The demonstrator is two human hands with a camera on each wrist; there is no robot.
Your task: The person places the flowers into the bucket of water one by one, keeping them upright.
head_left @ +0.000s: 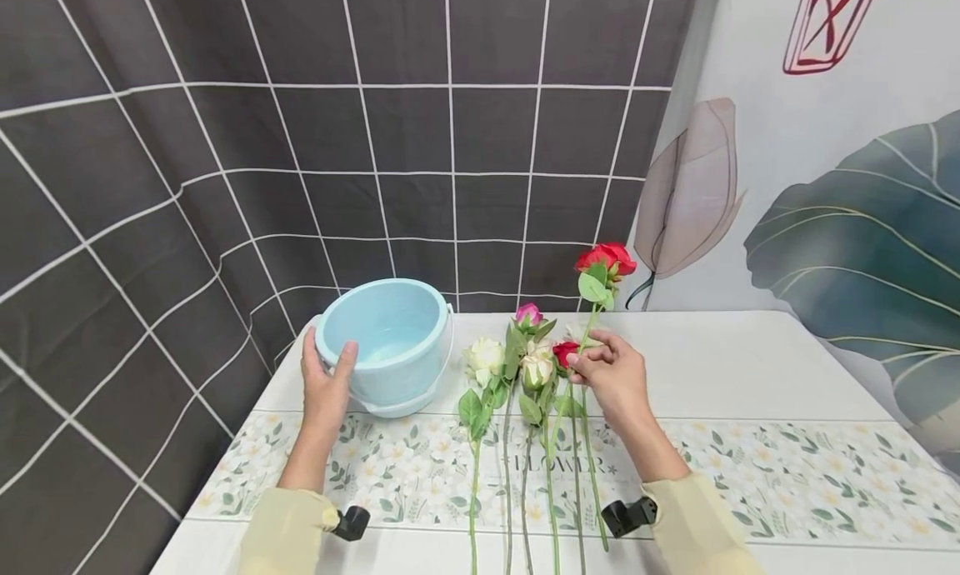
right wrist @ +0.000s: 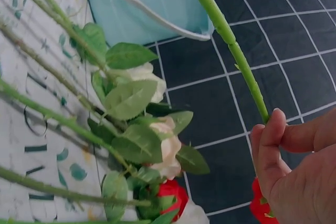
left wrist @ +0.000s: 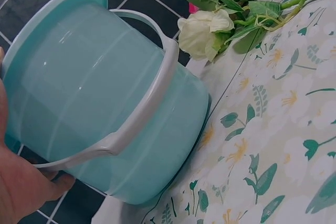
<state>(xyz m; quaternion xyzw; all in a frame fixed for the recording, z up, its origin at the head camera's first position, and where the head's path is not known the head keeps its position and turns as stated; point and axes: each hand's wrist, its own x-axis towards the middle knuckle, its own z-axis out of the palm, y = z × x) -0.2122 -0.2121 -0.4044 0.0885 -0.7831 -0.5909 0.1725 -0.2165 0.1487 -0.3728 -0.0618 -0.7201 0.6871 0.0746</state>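
Observation:
My left hand (head_left: 324,392) holds a light blue bucket (head_left: 405,379) at its near left side, the thumb lying along the outside below the rim. The bucket's white handle (left wrist: 152,93) hangs down its side. My right hand (head_left: 618,383) pinches the green stem (right wrist: 236,56) of a red rose (head_left: 609,260) between thumb and fingers. The bloom stands up above the hand, and the cut stem end points down over the other flowers. Beside that hand lie a smaller red rose (head_left: 565,354), a cream rose (head_left: 537,368), a white rose (head_left: 485,357) and a magenta bloom (head_left: 528,314).
Long stems (head_left: 475,508) of the lying flowers run toward the near table edge, across a floral printed band (head_left: 787,467) on the white table (head_left: 735,358). Dark cloth with white grid lines (head_left: 405,125) hangs behind and at left. A leaf-printed curtain (head_left: 855,250) hangs at right.

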